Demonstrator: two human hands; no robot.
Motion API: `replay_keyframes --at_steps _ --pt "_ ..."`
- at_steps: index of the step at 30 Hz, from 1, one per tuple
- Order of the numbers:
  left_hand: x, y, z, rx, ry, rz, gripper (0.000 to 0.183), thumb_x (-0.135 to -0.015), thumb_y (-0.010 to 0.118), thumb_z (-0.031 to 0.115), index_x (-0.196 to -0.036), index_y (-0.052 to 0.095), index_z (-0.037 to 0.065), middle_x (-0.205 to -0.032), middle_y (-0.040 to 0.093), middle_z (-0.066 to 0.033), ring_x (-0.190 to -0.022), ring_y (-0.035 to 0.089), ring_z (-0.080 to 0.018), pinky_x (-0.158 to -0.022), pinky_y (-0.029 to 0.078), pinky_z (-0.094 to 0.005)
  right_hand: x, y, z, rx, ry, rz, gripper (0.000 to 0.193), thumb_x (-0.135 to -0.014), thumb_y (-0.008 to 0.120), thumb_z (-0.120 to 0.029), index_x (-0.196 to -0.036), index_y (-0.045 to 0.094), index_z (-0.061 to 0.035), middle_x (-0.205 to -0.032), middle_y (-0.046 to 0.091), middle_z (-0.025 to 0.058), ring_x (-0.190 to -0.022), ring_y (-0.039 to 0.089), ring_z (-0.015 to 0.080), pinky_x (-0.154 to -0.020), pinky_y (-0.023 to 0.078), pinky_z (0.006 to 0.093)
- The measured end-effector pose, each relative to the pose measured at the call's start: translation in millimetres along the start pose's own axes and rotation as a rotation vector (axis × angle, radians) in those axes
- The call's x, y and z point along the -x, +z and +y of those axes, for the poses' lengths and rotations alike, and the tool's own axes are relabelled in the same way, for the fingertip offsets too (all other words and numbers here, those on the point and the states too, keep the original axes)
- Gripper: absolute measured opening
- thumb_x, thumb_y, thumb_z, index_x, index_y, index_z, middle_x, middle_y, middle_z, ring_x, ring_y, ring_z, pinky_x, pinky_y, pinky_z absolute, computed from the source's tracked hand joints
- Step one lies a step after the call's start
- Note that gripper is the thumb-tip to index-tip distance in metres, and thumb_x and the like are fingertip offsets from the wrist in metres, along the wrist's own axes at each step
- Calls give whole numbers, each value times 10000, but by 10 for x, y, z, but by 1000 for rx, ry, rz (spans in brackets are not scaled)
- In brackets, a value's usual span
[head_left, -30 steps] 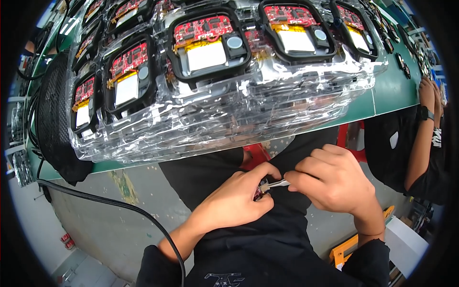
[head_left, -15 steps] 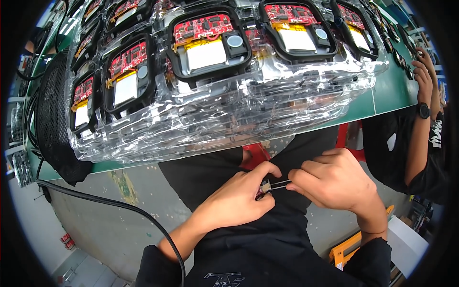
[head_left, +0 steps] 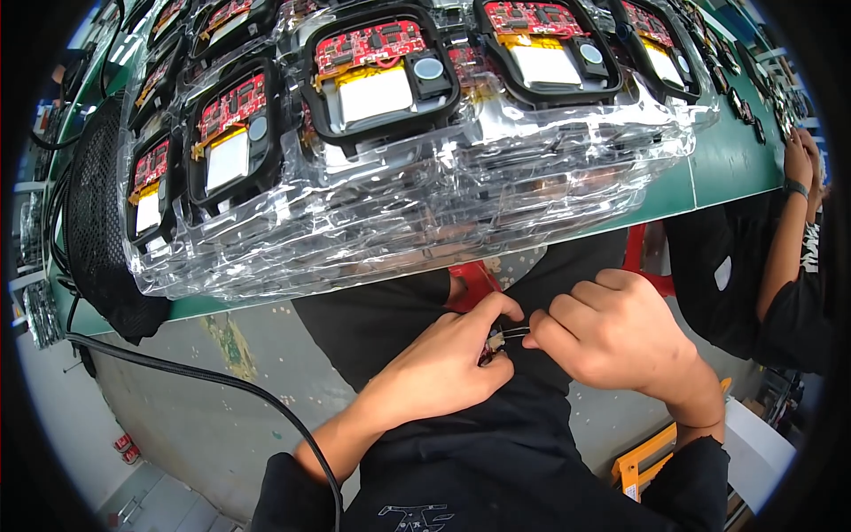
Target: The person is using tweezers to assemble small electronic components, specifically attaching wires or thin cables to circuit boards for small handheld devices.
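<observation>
The left hand [head_left: 450, 362] is gripping a small part [head_left: 495, 340] over the lap [head_left: 377, 321]; the right hand [head_left: 612, 332] is pinching tweezers [head_left: 516, 332] that are pointing at it. Plastic trays [head_left: 381, 232] are sitting on the table [head_left: 740, 164].

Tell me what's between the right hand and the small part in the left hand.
In the head view, thin metal prongs reach from the right hand toward the small part.

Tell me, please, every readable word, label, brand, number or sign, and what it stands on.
None is readable.
Small part in the left hand: too small to tell.
Red circuit boards: white marks, too small.
Black shirt: pale print, cut off below.
Co-worker's dark top: white print, blurred.
Orange frame: white label, too small.
</observation>
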State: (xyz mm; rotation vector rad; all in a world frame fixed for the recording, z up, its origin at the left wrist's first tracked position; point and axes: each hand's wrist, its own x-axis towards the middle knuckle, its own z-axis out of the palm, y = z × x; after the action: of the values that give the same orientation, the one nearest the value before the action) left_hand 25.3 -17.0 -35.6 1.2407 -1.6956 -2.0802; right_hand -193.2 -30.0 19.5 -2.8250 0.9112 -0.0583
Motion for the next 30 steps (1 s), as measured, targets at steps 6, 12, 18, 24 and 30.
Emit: replay_keyframes --at_steps 6,12,18,24,30 --pt "10 -4 5 -7 -39 -7 430 -831 623 55 -1254 544 38 -611 553 -98 -508 531 -233 -523 396 -387 -14 18 -4 20 -2 -14 108 -716 693 -164 -737 606 -104 -669 556 -5 -589 597 157 -545 459 307" --pt "12 22 -5 -20 -36 -39 450 -832 625 74 -1269 533 23 -616 567 -128 -517 554 -266 -533 412 -403 -15 81 126 -84 -41 -40 102 -744 688 -187 -733 616 -117 -657 559 -25 -610 619 150 -559 477 305" --pt "-18 24 26 -40 -81 -94 466 -826 625 73 -1275 528 -2 -651 602 -159 -555 600 -316 -560 444 -423 -31 112 165 -148 -92 -43 138 -754 695 -209 -712 594 -126 -656 570 -25 -617 627 151 -570 481 307" --pt "-47 51 -15 -36 -42 -70 484 -819 629 69 -1286 527 -6 -692 629 -176 -582 625 -338 -575 451 -430 -22 145 161 -154 -102 -40 164 -745 699 -220 -698 572 -126 -634 566 -23 -617 631 155 -571 479 303" --pt "-42 25 12 -28 -72 -69 453 -832 636 70 -1272 543 20 -661 592 -140 -551 579 -292 -561 435 -408 20 59 168 -148 -90 -96 161 -737 697 -222 -690 575 -127 -635 566 -17 -616 631 160 -574 483 311"
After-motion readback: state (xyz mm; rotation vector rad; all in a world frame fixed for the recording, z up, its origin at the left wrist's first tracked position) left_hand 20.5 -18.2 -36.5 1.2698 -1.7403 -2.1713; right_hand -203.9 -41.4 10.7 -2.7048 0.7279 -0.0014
